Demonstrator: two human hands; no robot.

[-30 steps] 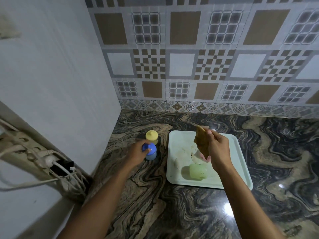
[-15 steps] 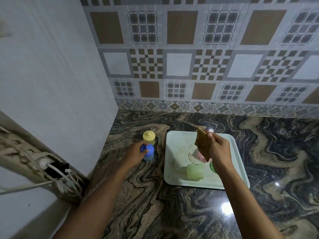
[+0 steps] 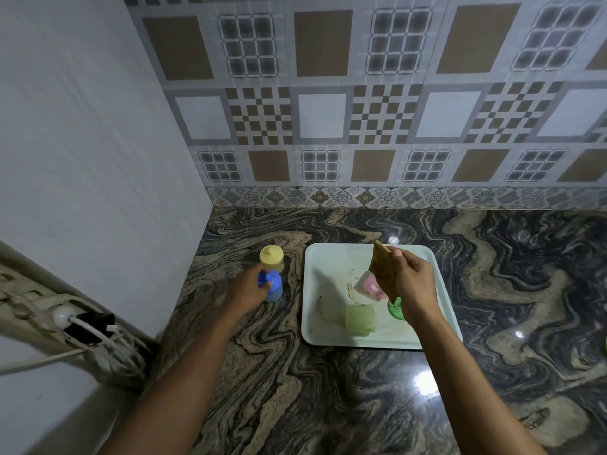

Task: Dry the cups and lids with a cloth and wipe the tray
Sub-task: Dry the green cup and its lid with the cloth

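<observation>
so the left hand [image 3: 249, 289] has its grip wrapped round the small blue lidded plastic cup [image 3: 273, 288] on the marbled tabletop [image 3: 328, 405] just left of the white rectangular tray [image 3: 328, 267], right hand [image 3: 415, 284] pinching a brown cloth [image 3: 382, 268] up over that tray

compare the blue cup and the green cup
Blue cup stands on the counter; green cup sits on the tray. Blue cup has a lid; green cup shows none. Left hand holds the blue cup; green cup is untouched. Both are small cups.

counter [image 3: 328, 405] front free, cups [image 3: 359, 319] prob crowd tray [image 3: 328, 257] ctr
</observation>
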